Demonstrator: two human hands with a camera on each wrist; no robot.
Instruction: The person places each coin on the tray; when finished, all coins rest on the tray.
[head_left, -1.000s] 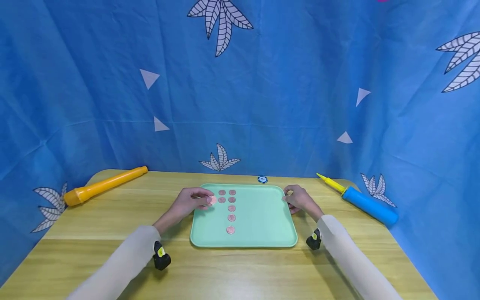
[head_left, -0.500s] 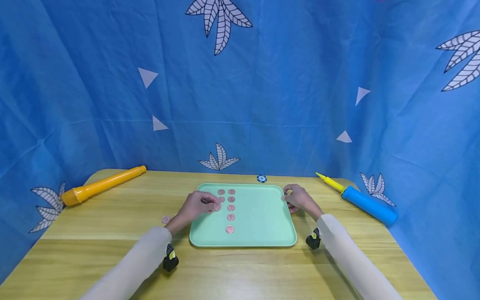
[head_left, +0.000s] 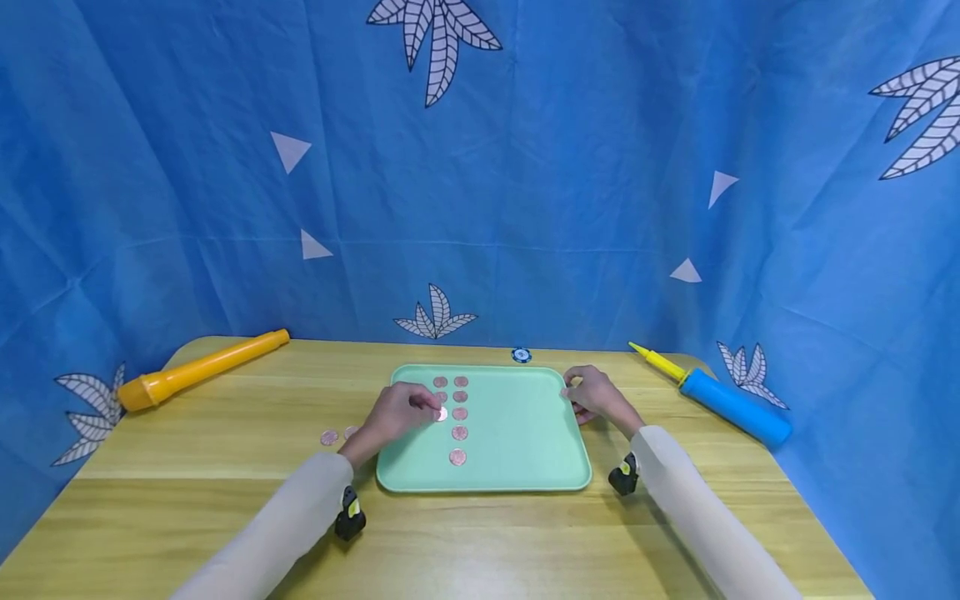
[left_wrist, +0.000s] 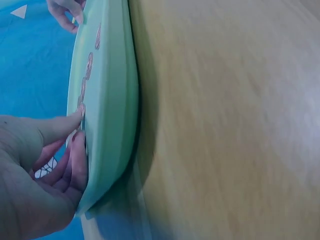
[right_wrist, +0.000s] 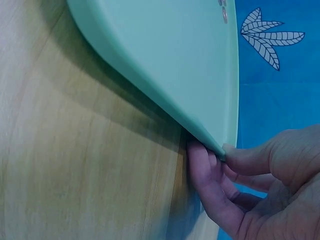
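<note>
My left hand (head_left: 401,410) is over the left part of a pale green tray (head_left: 525,433), fingertips together at a coin (head_left: 441,414) low over or on its surface. This coin lies beside a column of several copper-coloured coins (head_left: 459,433), below a shorter column to its left. In the left wrist view the left thumb (left_wrist: 62,125) and fingers meet near the coins, and the fingers partly hide the held coin. At the tray's right edge my right hand (head_left: 592,392) pinches the rim, thumb on top and fingers underneath, as the right wrist view shows.
Two more coins (head_left: 329,437) lie on the wooden table (head_left: 465,542) left of the tray. A blue-and-white chip (head_left: 521,355) sits behind it. An orange flashlight-shaped object (head_left: 202,371) is at far left; a blue and yellow hand pump (head_left: 731,407) at far right. Blue cloth hangs behind.
My left hand has carried its coin from the tray's left side rightward and nearer, to beside the column. Two table coins have come into sight behind the left wrist. My right hand stays on the rim.
</note>
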